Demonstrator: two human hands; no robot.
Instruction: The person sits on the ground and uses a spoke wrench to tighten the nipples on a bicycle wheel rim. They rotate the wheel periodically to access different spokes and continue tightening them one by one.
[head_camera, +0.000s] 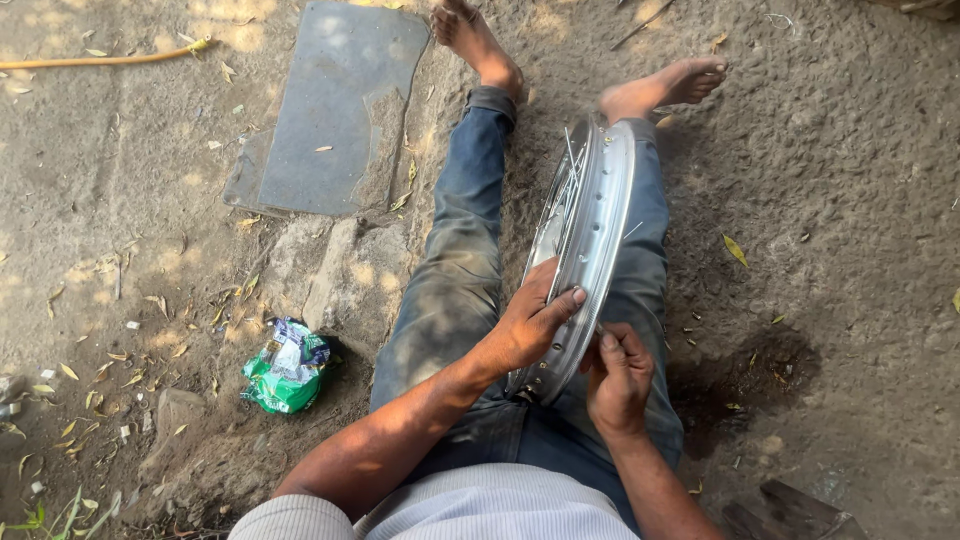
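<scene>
At the far left, a yellow hose (105, 60) is lying across the dirt ground (850, 200), and dry leaves are scattered about it. A green and white plastic wrapper (287, 367) is lying crumpled on the ground, well apart from the left leg; whether anything is inside it cannot be told. Above it, a flat grey slab (335, 110) is resting on the ground, beside the blue jeans (455, 260) of the seated person.

The left hand (530, 325) is being laid over the near part of a silver wheel rim (590, 240), with the thumb stretched across the outer band and the other fingers curled round the edge on the spoke side; the rim is being gripped loosely rather than clenched. The rim is being stood on edge between the legs, leaning on the right leg, with its long axis running from the lap away toward the bare feet. Thin spokes (570, 190) are sticking out on its left side.

The right hand (618, 375) is being held closed just beside the rim's near edge, its fingertips pinched at the rim on something too small to make out.
</scene>
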